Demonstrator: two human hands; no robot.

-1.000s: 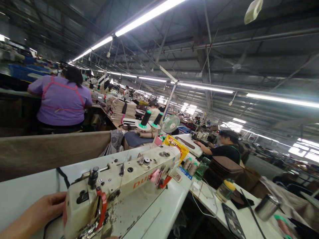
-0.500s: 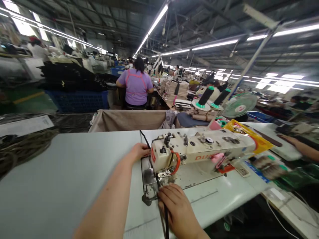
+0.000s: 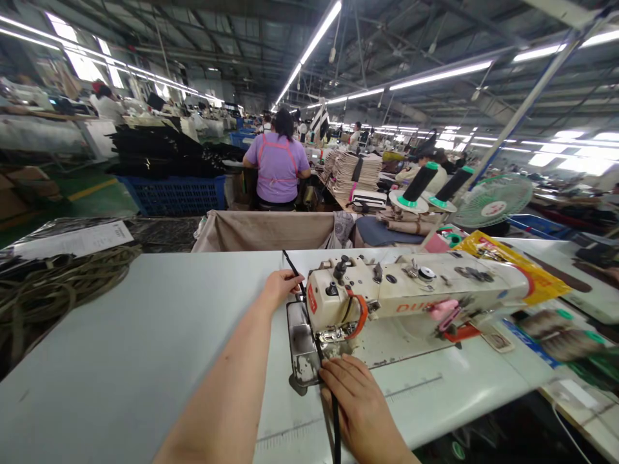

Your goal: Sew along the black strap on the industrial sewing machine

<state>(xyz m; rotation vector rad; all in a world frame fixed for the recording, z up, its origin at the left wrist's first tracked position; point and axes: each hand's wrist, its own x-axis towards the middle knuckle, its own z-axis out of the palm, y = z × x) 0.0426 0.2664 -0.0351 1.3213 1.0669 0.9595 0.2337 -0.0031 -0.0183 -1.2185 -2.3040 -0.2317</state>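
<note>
A cream sewing machine point(image 3: 411, 293) stands on the white table point(image 3: 145, 348). A narrow black strap point(image 3: 334, 425) runs under its presser foot and out behind the machine head. My left hand point(image 3: 280, 285) is closed on the strap's far end just behind the head. My right hand point(image 3: 355, 396) lies flat on the table in front of the needle plate, fingers together, pressing the strap's near part down.
Coiled olive webbing point(image 3: 58, 290) lies at the table's left. A beige cloth bin point(image 3: 265, 231) sits behind the table. Thread cones point(image 3: 418, 187) and a green fan point(image 3: 493, 201) stand at the right. A person in a purple top point(image 3: 276, 164) sits ahead with their back to me.
My view has swung down and left from the ceiling to the table. My right hand has come into view at the needle plate; my left hand stays behind the machine head.
</note>
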